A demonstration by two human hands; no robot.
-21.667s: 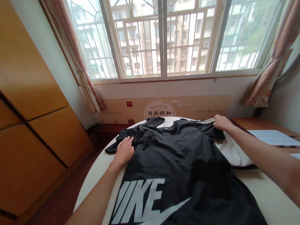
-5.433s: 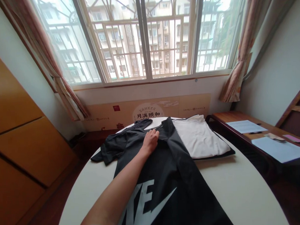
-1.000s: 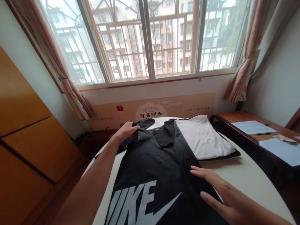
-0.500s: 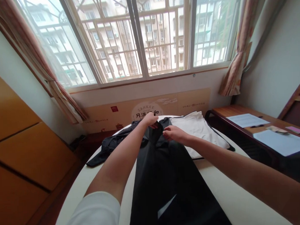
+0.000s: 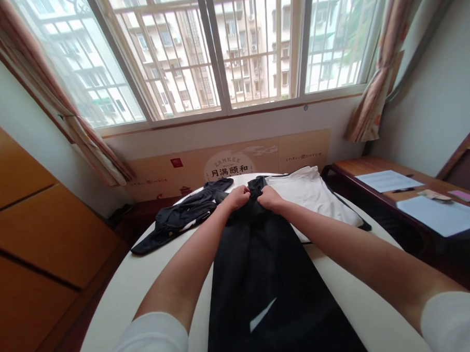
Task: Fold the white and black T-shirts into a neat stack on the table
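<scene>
A long black garment [image 5: 262,268] with a small white mark lies down the middle of the round white table [image 5: 111,300]. Its far end is bunched up between my hands. My left hand [image 5: 240,196] pinches the bunched cloth from the left, and my right hand [image 5: 270,199] is closed on the same cloth from the right. Left of them lies a crumpled dark garment [image 5: 182,217]. Folded white cloth [image 5: 317,198], with dark fabric showing beneath its edge, rests on the right side.
To the right stands a brown wooden desk [image 5: 351,168] with papers [image 5: 443,213] and a pen. Wooden cabinets [image 5: 23,227] are at the left. A printed board [image 5: 304,152] leans below the barred window.
My left hand has come down beside the bunched end, and my right hand has closed on it. The view has tilted slightly downward.
</scene>
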